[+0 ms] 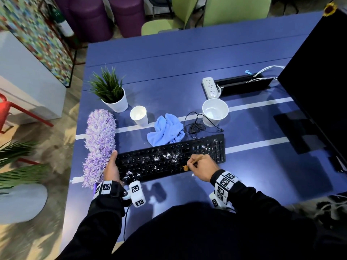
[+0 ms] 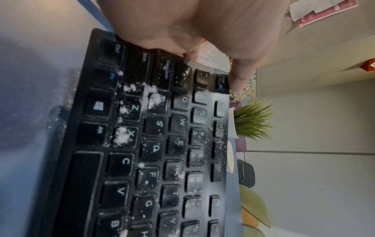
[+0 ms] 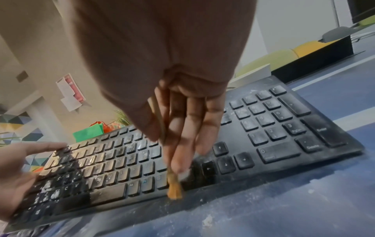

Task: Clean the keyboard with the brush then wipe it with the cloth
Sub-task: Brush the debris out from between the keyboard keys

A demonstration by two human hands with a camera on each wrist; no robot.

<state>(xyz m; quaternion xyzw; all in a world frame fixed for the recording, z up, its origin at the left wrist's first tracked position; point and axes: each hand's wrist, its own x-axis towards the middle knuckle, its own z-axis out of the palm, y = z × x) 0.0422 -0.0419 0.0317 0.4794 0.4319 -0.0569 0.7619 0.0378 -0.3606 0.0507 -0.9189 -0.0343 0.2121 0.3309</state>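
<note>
A black keyboard (image 1: pixel 169 158) (image 2: pixel 152 160) (image 3: pixel 263 128), dusted with white powder, lies on the blue table (image 1: pixel 169 72). My left hand (image 1: pixel 112 166) (image 2: pixel 202 32) (image 3: pixel 18 168) holds its left end, thumb along the far corner. My right hand (image 1: pixel 190 164) (image 3: pixel 182 144) pinches a small wooden brush (image 1: pixel 197 160). The orange bristles (image 3: pixel 175 190) touch the keyboard's front edge, just left of the arrow keys. A crumpled light-blue cloth (image 1: pixel 166 131) lies behind the keyboard, touched by neither hand.
A purple fluffy duster (image 1: pixel 99 145) lies along the table's left edge beside my left hand. Behind the keyboard stand two white cups (image 1: pixel 139 115) (image 1: pixel 215 111), a potted plant (image 1: pixel 112 94), a coiled cable (image 1: pixel 195 124) and a power strip (image 1: pixel 210 87). A monitor (image 1: pixel 319 81) stands at right.
</note>
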